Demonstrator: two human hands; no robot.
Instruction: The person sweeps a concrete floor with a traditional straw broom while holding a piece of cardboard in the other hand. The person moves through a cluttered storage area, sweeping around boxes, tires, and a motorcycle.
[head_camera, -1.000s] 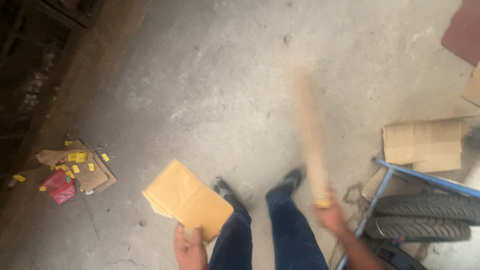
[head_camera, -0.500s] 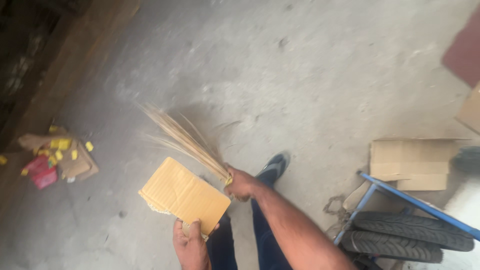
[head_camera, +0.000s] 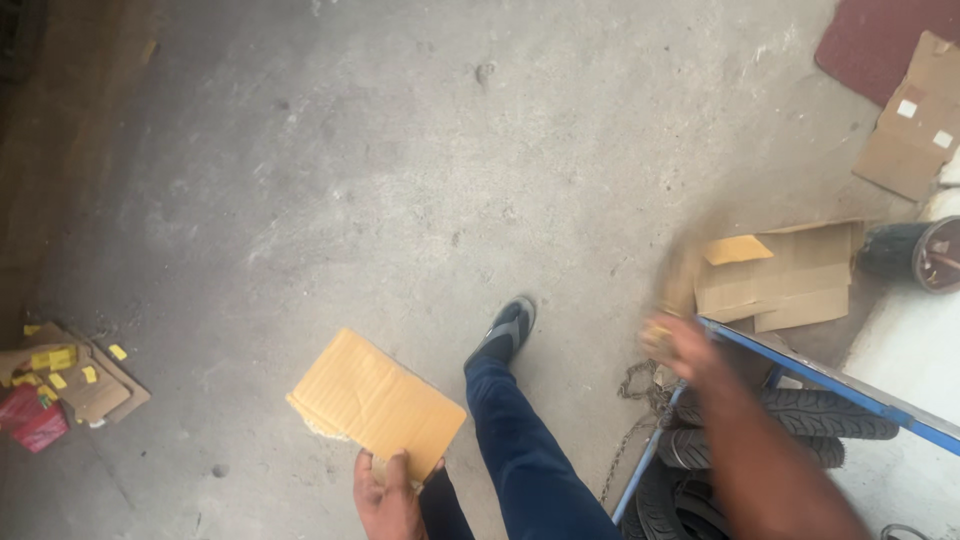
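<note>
Cardboard in my left hand, broom swung off to the right

My left hand (head_camera: 388, 497) pinches the near edge of a yellow cardboard sheet (head_camera: 375, 402), held low and flat over the concrete floor (head_camera: 400, 180). My right hand (head_camera: 680, 343) is closed around a blurred broom (head_camera: 690, 275), which pointed left across the cardboard half a second ago and now sits by the blue cart frame (head_camera: 800, 370) over stacked tyres (head_camera: 800, 415).

A tan cardboard sheet (head_camera: 375, 405), dark blue trousers (head_camera: 525, 455), a blue cart frame (head_camera: 830, 380), grey concrete floor (head_camera: 400, 170).
</note>
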